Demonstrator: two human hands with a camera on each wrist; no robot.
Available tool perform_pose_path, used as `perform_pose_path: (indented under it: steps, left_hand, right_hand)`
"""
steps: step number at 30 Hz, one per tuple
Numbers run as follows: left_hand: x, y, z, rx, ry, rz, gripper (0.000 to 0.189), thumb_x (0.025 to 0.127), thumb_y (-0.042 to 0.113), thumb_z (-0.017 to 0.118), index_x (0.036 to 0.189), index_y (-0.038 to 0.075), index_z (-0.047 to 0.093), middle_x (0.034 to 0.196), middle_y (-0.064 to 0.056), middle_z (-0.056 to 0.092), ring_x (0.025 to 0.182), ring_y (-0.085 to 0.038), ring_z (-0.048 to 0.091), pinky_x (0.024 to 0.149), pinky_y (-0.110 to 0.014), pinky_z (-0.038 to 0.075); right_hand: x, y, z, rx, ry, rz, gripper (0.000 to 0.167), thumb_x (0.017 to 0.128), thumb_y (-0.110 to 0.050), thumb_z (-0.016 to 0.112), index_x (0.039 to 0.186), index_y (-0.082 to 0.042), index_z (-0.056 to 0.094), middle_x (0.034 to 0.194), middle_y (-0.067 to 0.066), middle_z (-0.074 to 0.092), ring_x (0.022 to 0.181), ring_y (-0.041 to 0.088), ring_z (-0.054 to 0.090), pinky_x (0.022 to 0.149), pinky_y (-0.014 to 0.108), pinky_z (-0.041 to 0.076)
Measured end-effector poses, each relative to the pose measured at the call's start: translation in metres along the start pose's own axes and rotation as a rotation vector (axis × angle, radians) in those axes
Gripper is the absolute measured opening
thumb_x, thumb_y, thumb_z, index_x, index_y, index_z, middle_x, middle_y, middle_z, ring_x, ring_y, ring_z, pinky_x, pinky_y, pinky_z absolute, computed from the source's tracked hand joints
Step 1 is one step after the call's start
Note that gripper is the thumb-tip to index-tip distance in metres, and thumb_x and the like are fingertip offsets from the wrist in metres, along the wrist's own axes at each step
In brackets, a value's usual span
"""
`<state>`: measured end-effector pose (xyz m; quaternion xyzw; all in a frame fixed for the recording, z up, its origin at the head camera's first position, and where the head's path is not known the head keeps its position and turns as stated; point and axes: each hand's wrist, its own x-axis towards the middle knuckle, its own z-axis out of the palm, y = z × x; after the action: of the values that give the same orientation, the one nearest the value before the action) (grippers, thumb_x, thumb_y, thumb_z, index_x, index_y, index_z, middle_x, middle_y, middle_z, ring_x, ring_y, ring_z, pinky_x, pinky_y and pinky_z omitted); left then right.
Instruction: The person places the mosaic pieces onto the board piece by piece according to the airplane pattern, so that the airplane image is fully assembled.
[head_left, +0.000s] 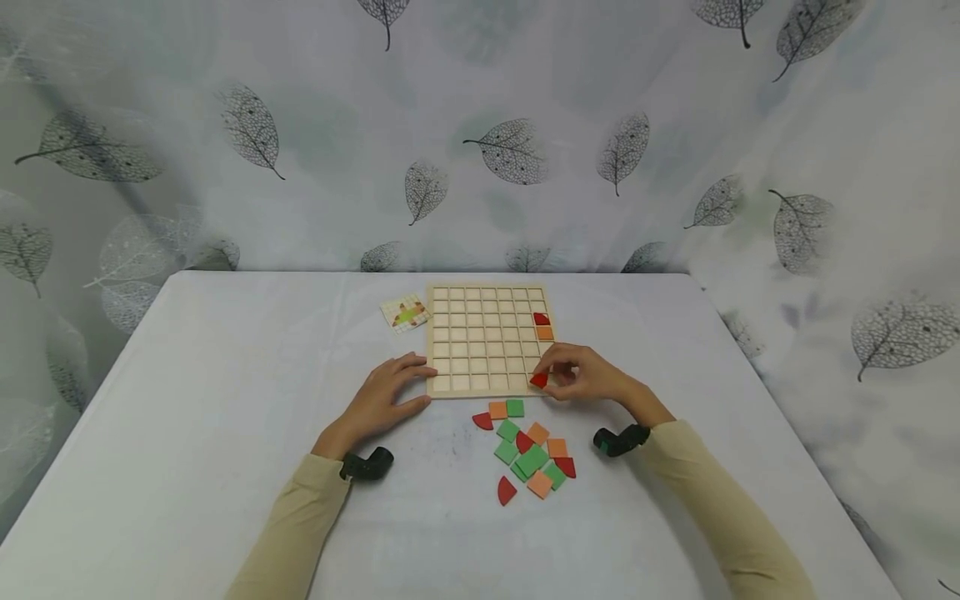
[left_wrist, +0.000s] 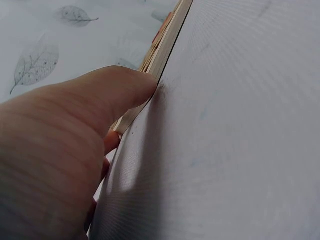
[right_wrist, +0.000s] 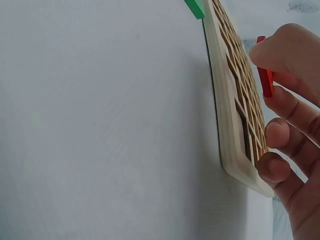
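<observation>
A wooden grid board [head_left: 480, 342] lies flat on the table, with one red quarter-circle tile [head_left: 542, 319] and an orange square tile [head_left: 545, 332] seated in its right column. Over the board's lower right corner, my right hand [head_left: 588, 373] pinches another red quarter-circle tile [right_wrist: 265, 70] between thumb and index finger. My left hand [head_left: 386, 392] rests at the board's lower left corner, fingers extended. In the left wrist view the thumb [left_wrist: 125, 87] lies against the board's wooden edge [left_wrist: 167, 50].
Loose green, orange and red tiles [head_left: 532, 458] are scattered in front of the board, some overlapping. A small pattern card [head_left: 405, 313] lies by the board's upper left. A white cloth covers the table [head_left: 225, 400]; a leaf-print curtain [head_left: 322, 125] hangs behind.
</observation>
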<state>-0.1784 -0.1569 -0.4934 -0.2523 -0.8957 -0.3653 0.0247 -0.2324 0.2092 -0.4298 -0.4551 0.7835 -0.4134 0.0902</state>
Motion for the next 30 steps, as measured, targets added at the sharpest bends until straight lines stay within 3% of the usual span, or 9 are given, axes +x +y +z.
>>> perform_pose_path:
  steps: [6,11,16,23,30]
  left_hand:
    - [0.000,0.001,0.000,-0.004,0.006,0.003,0.041,0.090,0.025,0.071,0.129,0.015,0.062,0.142,-0.010,0.051,0.140,-0.032,0.035,0.115,-0.056,0.022]
    - [0.000,0.002,0.000,0.003,0.012,0.008,0.041,0.090,0.025,0.071,0.129,0.015,0.062,0.141,-0.011,0.051,0.140,-0.032,0.036,0.114,-0.056,0.023]
    - [-0.001,0.002,0.000,0.005,0.021,0.010,0.040,0.090,0.025,0.071,0.128,0.016,0.063,0.141,-0.010,0.052,0.140,-0.032,0.037,0.114,-0.056,0.024]
    - [-0.001,0.002,0.000,0.004,0.019,0.001,0.040,0.090,0.025,0.071,0.128,0.017,0.063,0.141,-0.009,0.052,0.140,-0.032,0.036,0.114,-0.056,0.024]
    - [-0.001,0.002,0.000,0.001,0.019,0.001,0.041,0.090,0.025,0.071,0.129,0.017,0.062,0.141,-0.009,0.051,0.140,-0.032,0.036,0.114,-0.057,0.023]
  right_hand:
    - [-0.001,0.007,-0.002,0.000,0.027,0.043,0.026,0.078,0.011,0.074,0.103,0.008,0.068,0.091,0.022,0.062,0.064,0.039,0.049,0.053,0.043,0.043]
    - [-0.002,0.009,-0.003,-0.050,0.073,0.056,0.027,0.077,0.013,0.073,0.103,0.009,0.068,0.092,0.023,0.062,0.068,0.039,0.050,0.057,0.043,0.045]
    - [-0.002,0.008,-0.004,-0.104,0.131,0.121,0.026,0.079,0.013,0.071,0.104,0.013,0.065,0.096,0.027,0.062,0.071,0.041,0.054,0.061,0.043,0.050]
    - [-0.005,0.051,0.001,-0.203,0.244,0.227,0.025,0.081,0.001,0.074,0.105,0.005,0.069,0.090,0.012,0.061,0.072,0.019,0.054,0.063,0.025,0.047]
    - [0.001,0.048,0.005,-0.217,0.311,0.345,0.030,0.082,-0.005,0.076,0.109,0.006,0.068,0.089,0.013,0.059,0.072,0.016,0.052,0.061,0.023,0.043]
